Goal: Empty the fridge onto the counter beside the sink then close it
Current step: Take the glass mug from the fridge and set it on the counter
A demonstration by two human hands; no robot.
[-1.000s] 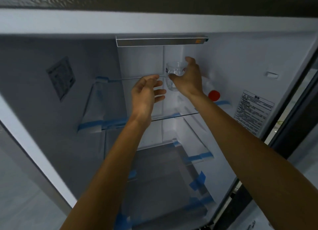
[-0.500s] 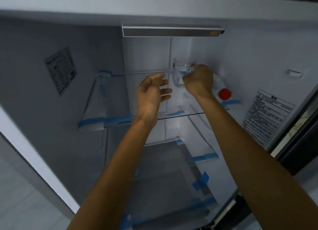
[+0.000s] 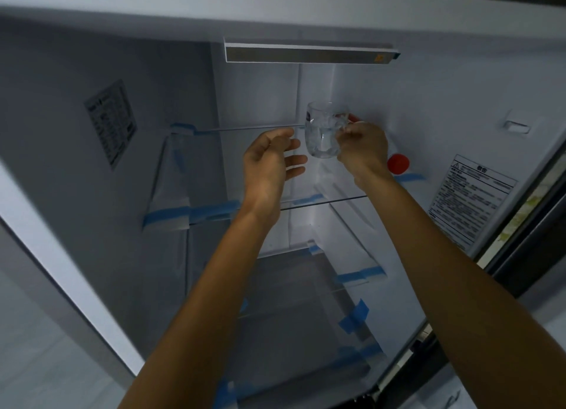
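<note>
Inside fridge (image 3: 398,102): right hand (image 3: 361,151) grips clear glass mug (image 3: 323,129).

One clear glass mug (image 3: 321,133) is seen, one red-capped bottle (image 3: 397,163), two glass shelves (image 3: 321,201), two printed labels (image 3: 111,123), one light bar (image 3: 309,54), and two hands (image 3: 269,163).

A kitchen: an open fridge (image 3: 459,102) with glass shelves (image 3: 321,201).

Two bare forearms — no sleeves; left hand (image 3: 271,160), right hand (image 3: 363,151) — no rings, watch, gloves.
</note>
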